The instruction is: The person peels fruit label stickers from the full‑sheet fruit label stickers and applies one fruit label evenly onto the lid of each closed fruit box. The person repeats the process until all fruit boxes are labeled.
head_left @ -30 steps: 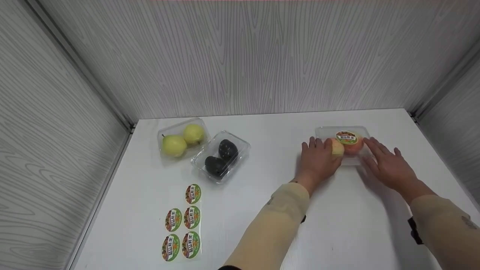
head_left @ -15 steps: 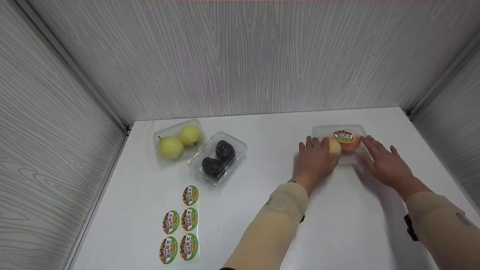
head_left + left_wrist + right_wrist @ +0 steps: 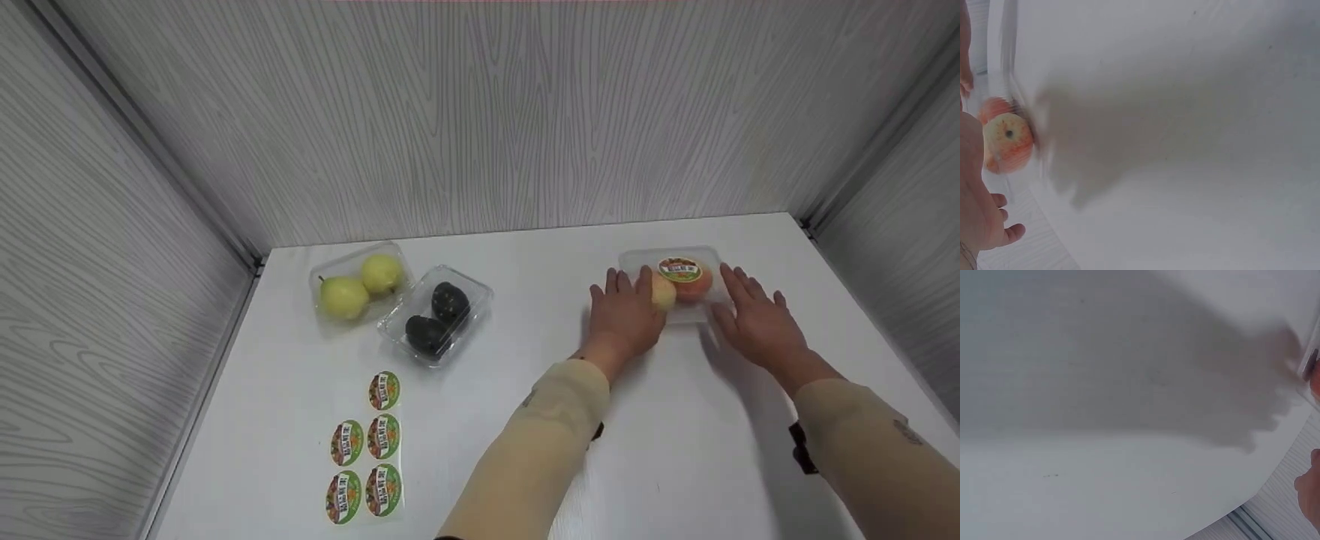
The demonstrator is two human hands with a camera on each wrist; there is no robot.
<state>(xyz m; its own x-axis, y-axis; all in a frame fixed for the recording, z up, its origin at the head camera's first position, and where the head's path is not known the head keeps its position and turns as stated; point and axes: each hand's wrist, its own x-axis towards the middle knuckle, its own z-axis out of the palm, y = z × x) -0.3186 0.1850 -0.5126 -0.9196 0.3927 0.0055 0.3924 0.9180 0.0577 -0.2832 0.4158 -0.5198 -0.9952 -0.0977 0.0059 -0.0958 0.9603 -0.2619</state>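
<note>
A clear plastic clamshell box (image 3: pixel 701 311) with two red-and-yellow apples (image 3: pixel 694 289) lies at the right of the white table. On its lid sits an oval fruit sticker (image 3: pixel 680 270). My left hand (image 3: pixel 626 311) is at the box's left side, fingers stretched forward, covering part of the nearer apple. At the right edge is my right hand (image 3: pixel 761 326), its fingers straight. Whether each hand touches the box is hard to tell. In the left wrist view the apple (image 3: pixel 1010 149) shows beside the left palm (image 3: pixel 974 197). The right wrist view shows only part of a hand (image 3: pixel 1310 495).
Two yellow-green pears (image 3: pixel 343 298) lie in a clear box at the back left. Beside it, another clear box (image 3: pixel 478 289) holds two dark avocado-like fruits (image 3: pixel 427 335). Several oval stickers (image 3: pixel 383 436) are on a sheet at front left. Grey wood-grain panels (image 3: pixel 480 112) enclose the table.
The right hand's fingertips have moved from over the box's right side to its edge. The head view has shifted slightly. The fruit boxes and stickers at the left stay in place.
</note>
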